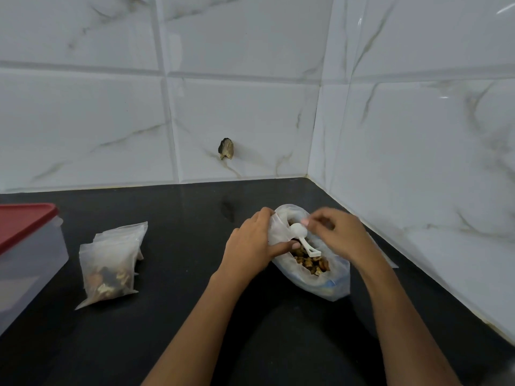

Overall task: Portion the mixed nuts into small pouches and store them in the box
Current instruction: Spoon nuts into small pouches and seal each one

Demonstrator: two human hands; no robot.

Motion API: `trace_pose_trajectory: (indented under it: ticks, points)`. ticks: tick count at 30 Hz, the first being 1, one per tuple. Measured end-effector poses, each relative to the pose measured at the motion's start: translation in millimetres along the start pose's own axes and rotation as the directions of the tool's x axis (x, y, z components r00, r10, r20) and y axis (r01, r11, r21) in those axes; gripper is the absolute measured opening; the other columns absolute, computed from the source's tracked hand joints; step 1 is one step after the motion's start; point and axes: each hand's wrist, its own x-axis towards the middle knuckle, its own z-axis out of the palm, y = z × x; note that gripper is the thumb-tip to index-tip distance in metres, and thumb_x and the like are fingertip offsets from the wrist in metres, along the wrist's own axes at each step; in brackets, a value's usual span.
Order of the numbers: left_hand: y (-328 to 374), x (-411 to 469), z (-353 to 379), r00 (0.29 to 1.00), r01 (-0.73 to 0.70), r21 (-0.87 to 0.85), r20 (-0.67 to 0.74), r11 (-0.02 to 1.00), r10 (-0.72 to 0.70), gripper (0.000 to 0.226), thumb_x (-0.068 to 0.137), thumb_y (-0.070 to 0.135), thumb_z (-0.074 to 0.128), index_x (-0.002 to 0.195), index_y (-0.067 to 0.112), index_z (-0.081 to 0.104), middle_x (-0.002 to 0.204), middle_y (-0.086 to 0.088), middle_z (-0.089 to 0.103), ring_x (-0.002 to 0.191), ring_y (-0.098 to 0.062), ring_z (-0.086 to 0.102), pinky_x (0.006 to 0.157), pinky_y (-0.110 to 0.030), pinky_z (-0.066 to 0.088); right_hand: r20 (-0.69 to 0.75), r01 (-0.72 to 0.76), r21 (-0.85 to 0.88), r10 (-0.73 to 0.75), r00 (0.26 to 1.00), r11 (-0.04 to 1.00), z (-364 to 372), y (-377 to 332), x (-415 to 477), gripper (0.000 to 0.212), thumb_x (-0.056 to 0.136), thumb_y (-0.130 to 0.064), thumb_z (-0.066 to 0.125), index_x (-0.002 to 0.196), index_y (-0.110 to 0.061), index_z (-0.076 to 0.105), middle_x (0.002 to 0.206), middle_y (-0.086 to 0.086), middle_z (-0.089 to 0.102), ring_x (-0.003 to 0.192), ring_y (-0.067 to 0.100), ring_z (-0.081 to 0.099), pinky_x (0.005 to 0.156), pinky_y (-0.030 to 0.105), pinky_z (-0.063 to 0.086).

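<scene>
A large clear bag of mixed nuts (312, 264) lies open on the black counter near the corner. A white plastic scoop (302, 238) rests on the nuts inside it. My left hand (250, 243) grips the left edge of a small clear pouch (278, 229) held at the bag's mouth. My right hand (338, 234) is over the bag, its fingertips pinching the pouch's rim just above the scoop's bowl. Filled small pouches (111, 263) stand in a loose stack to the left. The clear box with a red lid (25, 254) sits at the far left edge.
White marble-look tiled walls meet in a corner behind and to the right of the bag. A dark chipped hole (226, 149) marks the back wall. The black counter (181, 218) stretches between the pouches and the bag.
</scene>
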Motion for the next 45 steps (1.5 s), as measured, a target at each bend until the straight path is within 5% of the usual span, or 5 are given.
trace_pose_trajectory:
  ticks: [4,19,23,39,45]
  points:
    - [-1.2,0.6,-2.1,0.996,0.063,0.007,0.056,0.998,-0.063,0.056,0.076,0.052,0.067,0.118,0.023,0.043,0.109,0.009,0.053,0.099,-0.014,0.054,0.085,-0.037,0.049,0.210,-0.059,-0.295,0.125,0.970,0.954,6.6,2.9,1.2,0.030,0.082,-0.041,0.065,0.107,-0.024,0.063,0.098,-0.003,0.064,0.091,0.014,0.060,0.083,0.033,0.051]
    - [-6.8,0.6,-5.7,0.977,0.192,-0.150,0.127,0.970,-0.173,0.051,0.075,0.030,0.075,0.117,0.018,0.048,0.106,0.004,0.052,0.098,-0.016,0.050,0.083,-0.033,0.045,0.184,0.084,-0.709,0.069,0.981,0.701,13.0,-22.3,-1.7,0.020,0.090,-0.027,0.054,0.103,-0.012,0.061,0.081,0.001,0.046,0.073,0.018,0.047,0.066,0.029,0.037]
    - [-11.3,1.8,-9.0,0.967,0.218,-0.201,0.180,0.955,-0.182,0.055,0.074,0.029,0.076,0.119,0.019,0.047,0.105,0.005,0.049,0.097,-0.015,0.047,0.078,-0.029,0.039,0.288,0.139,-0.734,0.120,0.950,0.665,5.3,-28.6,-5.3,0.022,0.090,-0.017,0.053,0.111,-0.012,0.057,0.071,-0.001,0.037,0.074,0.017,0.045,0.067,0.029,0.037]
    - [-16.2,-2.7,-1.4,0.981,0.175,-0.376,0.143,0.910,-0.130,0.049,0.071,0.022,0.078,0.112,0.017,0.052,0.112,-0.001,0.055,0.100,-0.016,0.050,0.077,-0.026,0.040,0.159,0.186,-0.726,-0.102,0.982,0.661,8.5,-37.4,-43.3,0.030,0.091,-0.003,0.048,0.120,-0.007,0.052,0.117,0.012,0.052,0.099,0.023,0.055,0.069,0.026,0.036]
    - [-17.4,-4.2,1.3,0.977,0.207,-0.507,0.150,0.837,-0.151,0.044,0.071,0.018,0.079,0.107,0.014,0.053,0.110,-0.002,0.056,0.102,-0.019,0.054,0.086,-0.036,0.050,0.226,0.063,-0.641,0.110,0.968,0.765,16.9,-42.8,-26.0,0.040,0.089,-0.008,0.054,0.129,-0.013,0.050,0.124,0.011,0.055,0.107,0.026,0.058,0.084,0.030,0.046]
